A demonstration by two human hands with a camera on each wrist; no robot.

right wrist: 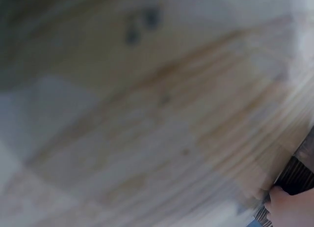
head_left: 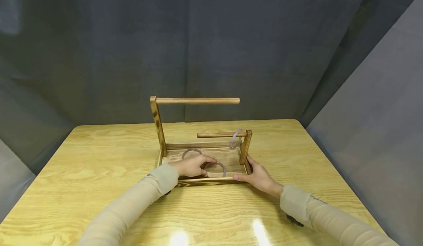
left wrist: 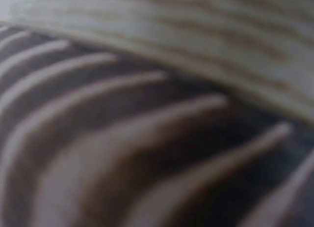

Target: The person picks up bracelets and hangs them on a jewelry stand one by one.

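Note:
A wooden stand has a shallow tray base [head_left: 195,181], a tall post with a long upper bar [head_left: 198,101] on the left, and a short post with a lower bar [head_left: 214,134] on the right. My left hand [head_left: 191,165] reaches over the tray's front wall, thumb and forefinger pinching a translucent purple ring [head_left: 224,169]. Behind that hand, a second ring [head_left: 191,150] is partly hidden. A third ring [head_left: 235,139] hangs on the lower bar by its post. At the tray's front right corner, my right hand [head_left: 261,178] grips the frame, thumb on the front edge.
The stand sits on a light wood-grain table [head_left: 109,158]. Grey cloth [head_left: 211,47] hangs behind the table, and grey panels flank both sides. Close up, the left wrist view shows dark striped wood [left wrist: 122,138]. The right wrist view shows mostly blurred tabletop [right wrist: 147,148].

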